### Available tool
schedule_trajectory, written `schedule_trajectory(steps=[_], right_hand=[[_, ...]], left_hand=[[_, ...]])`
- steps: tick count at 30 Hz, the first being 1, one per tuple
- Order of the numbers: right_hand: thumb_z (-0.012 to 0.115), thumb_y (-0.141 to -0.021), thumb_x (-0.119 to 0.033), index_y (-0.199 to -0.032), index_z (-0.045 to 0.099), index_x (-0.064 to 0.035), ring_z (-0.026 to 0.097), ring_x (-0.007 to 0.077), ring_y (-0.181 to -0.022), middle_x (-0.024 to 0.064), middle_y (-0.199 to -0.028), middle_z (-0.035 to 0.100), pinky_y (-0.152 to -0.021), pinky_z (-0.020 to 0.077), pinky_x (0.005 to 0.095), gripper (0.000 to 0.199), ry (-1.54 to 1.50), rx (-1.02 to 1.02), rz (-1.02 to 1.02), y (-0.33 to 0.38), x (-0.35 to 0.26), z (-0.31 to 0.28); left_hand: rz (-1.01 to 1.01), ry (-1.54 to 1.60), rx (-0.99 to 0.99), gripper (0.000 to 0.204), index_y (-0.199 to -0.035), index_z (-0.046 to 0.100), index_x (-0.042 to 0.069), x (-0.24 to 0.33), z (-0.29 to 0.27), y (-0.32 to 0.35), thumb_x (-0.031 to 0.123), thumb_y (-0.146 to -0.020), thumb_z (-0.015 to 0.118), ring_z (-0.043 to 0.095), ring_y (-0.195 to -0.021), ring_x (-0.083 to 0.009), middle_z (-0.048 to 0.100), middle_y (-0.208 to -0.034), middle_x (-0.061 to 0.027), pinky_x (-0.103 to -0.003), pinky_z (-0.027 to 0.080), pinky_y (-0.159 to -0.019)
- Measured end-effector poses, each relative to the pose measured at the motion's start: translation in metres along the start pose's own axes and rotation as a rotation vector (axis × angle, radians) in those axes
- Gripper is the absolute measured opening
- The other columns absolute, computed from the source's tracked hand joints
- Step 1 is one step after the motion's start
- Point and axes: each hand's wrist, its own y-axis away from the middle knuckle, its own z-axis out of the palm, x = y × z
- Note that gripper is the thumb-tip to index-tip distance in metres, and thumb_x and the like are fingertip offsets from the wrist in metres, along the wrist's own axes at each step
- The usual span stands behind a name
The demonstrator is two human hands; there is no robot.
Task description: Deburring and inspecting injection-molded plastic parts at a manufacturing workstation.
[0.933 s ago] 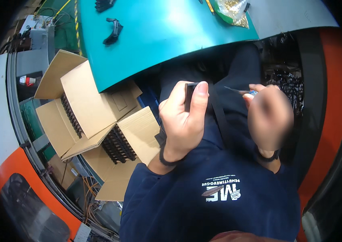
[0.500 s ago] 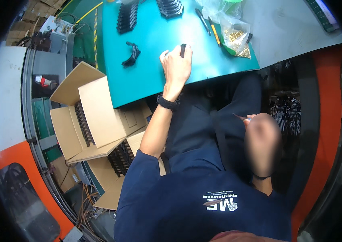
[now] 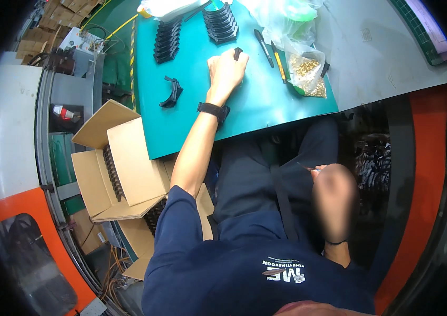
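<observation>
Tabletop [image 3: 265,113] under my left hand [image 3: 227,71] is covered by a teal mat; I grip a small black plastic part [image 3: 238,52] there, near its far edge, fingers curled around it. My right hand [image 3: 334,195] sits low over my lap, blurred, pinching a thin metal pin [image 3: 306,168]. Stacks of black parts [image 3: 168,39] line the far edge, a loose curved piece [image 3: 172,92] lies at the left, and a bag of brass bits [image 3: 307,73] sits to the right.
</observation>
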Motion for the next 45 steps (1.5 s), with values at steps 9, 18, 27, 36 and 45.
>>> schedule_trajectory(steps=[9,18,27,36,45], right_hand=[[0.075,-0.079,-0.008,-0.084,0.066,0.0016,0.06,0.0261,-0.065,0.0128,-0.073,0.064,-0.06,0.0457,0.033,0.014,-0.015,-0.022,0.027,-0.002,0.013,0.005],[0.074,-0.08,-0.009,-0.085,0.067,0.002,0.061,0.0255,-0.065,0.013,-0.074,0.065,-0.06,0.0459,0.0327,0.014,-0.037,-0.078,0.03,0.003,0.008,0.008],[0.074,-0.08,-0.01,-0.085,0.067,0.0017,0.061,0.0253,-0.066,0.0128,-0.074,0.065,-0.06,0.0458,0.0324,0.015,-0.035,-0.074,0.02,0.005,0.009,0.011],[0.073,-0.081,-0.009,-0.085,0.067,0.0021,0.062,0.0254,-0.067,0.0131,-0.075,0.065,-0.062,0.0468,0.0319,0.014,-0.049,-0.068,0.075,0.005,0.014,0.012],[0.072,-0.081,-0.009,-0.086,0.067,0.0027,0.064,0.0266,-0.071,0.0144,-0.077,0.066,-0.065,0.048,0.0323,0.013,-0.055,-0.068,0.103,0.006,0.022,0.011]], left_hand=[[-0.064,0.834,-0.003,0.024,-0.076,0.055,0.001,0.096,-0.077,0.09,0.017,-0.094,0.052,0.042,-0.052,-0.0056,0.05,-0.063,0.0002,-0.022,0.032,-0.05],[-0.066,0.888,0.116,0.03,-0.072,0.052,0.001,0.113,-0.105,0.117,0.024,-0.092,0.054,0.037,-0.047,-0.0054,0.048,-0.063,-0.0022,-0.026,0.045,-0.085],[-0.046,0.873,0.115,0.032,-0.071,0.052,0.002,0.11,-0.106,0.118,0.024,-0.093,0.055,0.035,-0.046,-0.0051,0.047,-0.062,-0.0013,-0.023,0.044,-0.079],[-0.156,0.661,-0.082,0.017,-0.087,0.058,0.001,0.078,-0.072,0.094,0.016,-0.093,0.054,0.043,-0.06,-0.0053,0.051,-0.069,0.0009,-0.022,0.034,-0.054],[0.333,-0.161,-0.249,0.028,-0.103,0.065,0.001,-0.022,-0.012,0.033,0.024,-0.087,0.066,0.061,-0.078,-0.0353,0.062,-0.086,-0.0174,-0.042,0.049,-0.072]])
